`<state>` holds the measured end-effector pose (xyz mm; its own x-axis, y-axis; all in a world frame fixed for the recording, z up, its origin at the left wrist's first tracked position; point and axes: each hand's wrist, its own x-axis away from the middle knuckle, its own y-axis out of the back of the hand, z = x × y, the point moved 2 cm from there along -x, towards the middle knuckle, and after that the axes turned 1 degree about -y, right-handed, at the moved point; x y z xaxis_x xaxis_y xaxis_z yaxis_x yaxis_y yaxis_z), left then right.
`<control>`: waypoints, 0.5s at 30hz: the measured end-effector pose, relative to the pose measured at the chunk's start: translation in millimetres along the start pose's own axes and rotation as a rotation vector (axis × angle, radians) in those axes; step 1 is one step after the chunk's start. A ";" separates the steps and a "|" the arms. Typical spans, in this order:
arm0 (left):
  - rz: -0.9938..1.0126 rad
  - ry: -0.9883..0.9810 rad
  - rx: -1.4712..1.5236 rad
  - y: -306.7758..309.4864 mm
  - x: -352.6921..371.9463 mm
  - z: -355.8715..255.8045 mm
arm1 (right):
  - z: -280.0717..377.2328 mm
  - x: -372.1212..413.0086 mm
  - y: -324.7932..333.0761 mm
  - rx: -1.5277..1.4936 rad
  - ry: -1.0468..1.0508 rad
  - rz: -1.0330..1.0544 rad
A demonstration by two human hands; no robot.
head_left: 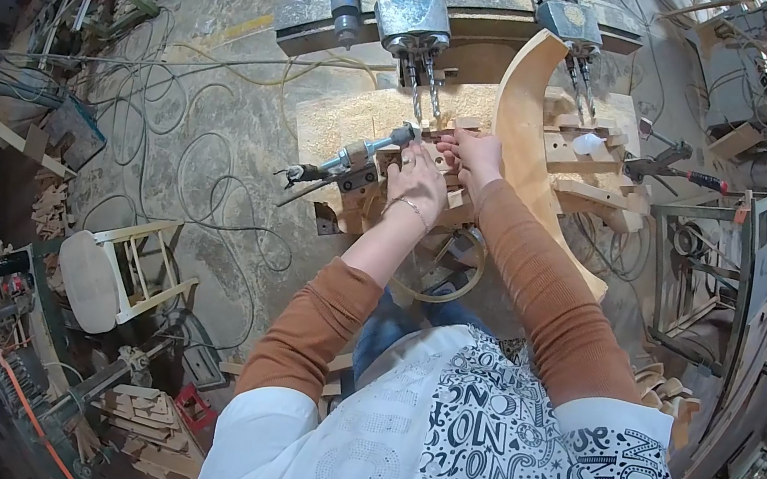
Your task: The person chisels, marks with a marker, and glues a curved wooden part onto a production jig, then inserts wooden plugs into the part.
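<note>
My left hand (416, 182) lies palm-down on a small wooden piece (458, 207) on the work table, a thin bracelet at its wrist. My right hand (472, 153) rests just beyond it, fingers bent over the same wood beneath the drill bits (423, 94) of a metal boring head (412, 19). A curved wooden part (525, 121) stands on edge right of my right hand. Sawdust (363, 119) covers the table to the left. Whether either hand grips the wood is hidden.
A second drill head (570, 19) hangs at right over stacked wood blocks (585, 157). A clamp lever (334, 168) sticks out left of the table. A white chair frame (119, 271) lies on the concrete floor among cables. Wood offcuts (141, 417) pile at lower left.
</note>
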<state>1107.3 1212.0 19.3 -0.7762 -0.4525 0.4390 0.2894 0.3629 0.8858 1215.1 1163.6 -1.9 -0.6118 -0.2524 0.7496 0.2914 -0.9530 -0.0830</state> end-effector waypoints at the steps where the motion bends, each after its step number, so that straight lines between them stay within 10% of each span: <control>1: 0.000 0.001 0.001 0.2 0.1 -0.2 | 0.0 -0.4 0.6 0.001 0.000 0.000; 15: -0.222 -0.039 -0.013 -6.5 0.8 -0.5 | 2.2 5.5 1.9 0.027 0.014 0.026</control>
<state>1105.1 1208.9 14.0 -0.8427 -0.4880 0.2272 0.1159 0.2476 0.9619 1213.9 1160.8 3.5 -0.6143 -0.2797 0.7379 0.3272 -0.9412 -0.0844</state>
